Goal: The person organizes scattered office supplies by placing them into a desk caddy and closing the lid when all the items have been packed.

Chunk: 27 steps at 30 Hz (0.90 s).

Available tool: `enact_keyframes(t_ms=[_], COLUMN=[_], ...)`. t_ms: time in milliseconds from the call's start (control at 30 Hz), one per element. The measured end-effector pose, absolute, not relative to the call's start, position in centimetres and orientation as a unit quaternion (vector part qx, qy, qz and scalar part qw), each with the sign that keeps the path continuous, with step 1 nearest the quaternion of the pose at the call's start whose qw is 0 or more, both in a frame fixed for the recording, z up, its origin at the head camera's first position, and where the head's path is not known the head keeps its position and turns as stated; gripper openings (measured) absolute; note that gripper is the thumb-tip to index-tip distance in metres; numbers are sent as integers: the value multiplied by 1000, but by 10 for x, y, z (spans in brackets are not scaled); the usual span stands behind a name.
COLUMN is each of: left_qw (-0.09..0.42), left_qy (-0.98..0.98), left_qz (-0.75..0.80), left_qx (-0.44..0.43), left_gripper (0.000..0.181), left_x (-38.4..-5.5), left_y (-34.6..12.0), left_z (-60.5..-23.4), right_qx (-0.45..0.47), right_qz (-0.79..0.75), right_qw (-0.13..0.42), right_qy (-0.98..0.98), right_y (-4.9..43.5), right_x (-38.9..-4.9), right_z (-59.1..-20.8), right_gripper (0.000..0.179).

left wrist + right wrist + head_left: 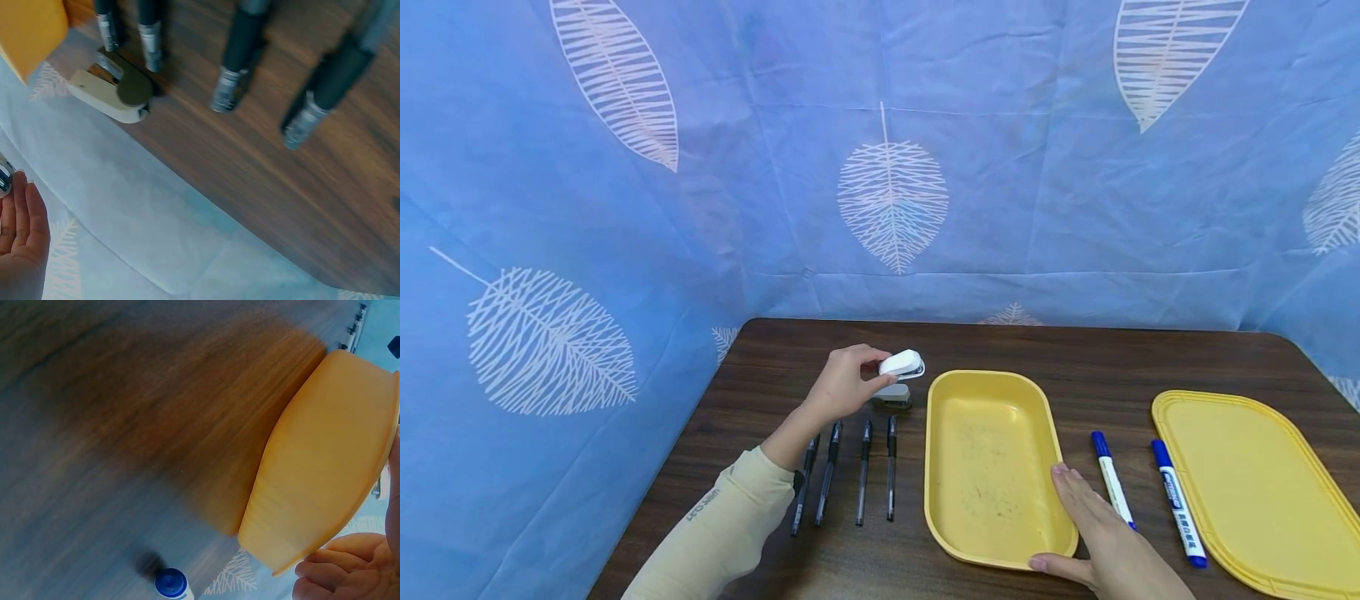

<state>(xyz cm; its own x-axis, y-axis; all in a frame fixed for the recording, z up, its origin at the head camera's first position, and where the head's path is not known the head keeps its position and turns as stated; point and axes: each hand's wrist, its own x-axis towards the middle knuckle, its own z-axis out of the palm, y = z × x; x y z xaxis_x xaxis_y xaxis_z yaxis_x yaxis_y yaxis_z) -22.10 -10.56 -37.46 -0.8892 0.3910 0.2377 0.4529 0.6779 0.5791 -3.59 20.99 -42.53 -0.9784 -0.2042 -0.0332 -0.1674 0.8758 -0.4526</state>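
Note:
In the head view my left hand pinches a white stapler between thumb and fingers, held above the back of the table. Just below it a grey stapler lies on the table; the left wrist view shows this second stapler beside the pens. My right hand rests with fairly straight, spread fingers at the near right corner of a yellow plastic box. Its fingertips touch the right rim and its thumb the near rim. From the right wrist, the box's outer wall shows beside the fingers.
Several black pens lie in a row left of the box. Two blue-capped markers, one nearer the box and one farther right, lie right of it. A yellow lid is at the table's right side. Behind hangs a blue leaf-patterned curtain.

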Motion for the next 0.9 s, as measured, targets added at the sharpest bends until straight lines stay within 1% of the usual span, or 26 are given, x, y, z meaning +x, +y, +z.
enact_keyframes(t_ms=[433, 900], left_qw=[25, 9], left_qy=[-902, -905], left_qz=[-330, -319], left_qx=[-278, -281], left_gripper=[31, 31], left_x=[-220, -217], left_y=[-70, -43], left_z=[-365, -369], right_qx=[-95, -91], right_qz=[-225, -215], right_qw=[34, 29], right_qy=[969, 972], right_y=[210, 208], right_x=[-36, -33], right_z=[-428, -431], right_gripper=[110, 111])
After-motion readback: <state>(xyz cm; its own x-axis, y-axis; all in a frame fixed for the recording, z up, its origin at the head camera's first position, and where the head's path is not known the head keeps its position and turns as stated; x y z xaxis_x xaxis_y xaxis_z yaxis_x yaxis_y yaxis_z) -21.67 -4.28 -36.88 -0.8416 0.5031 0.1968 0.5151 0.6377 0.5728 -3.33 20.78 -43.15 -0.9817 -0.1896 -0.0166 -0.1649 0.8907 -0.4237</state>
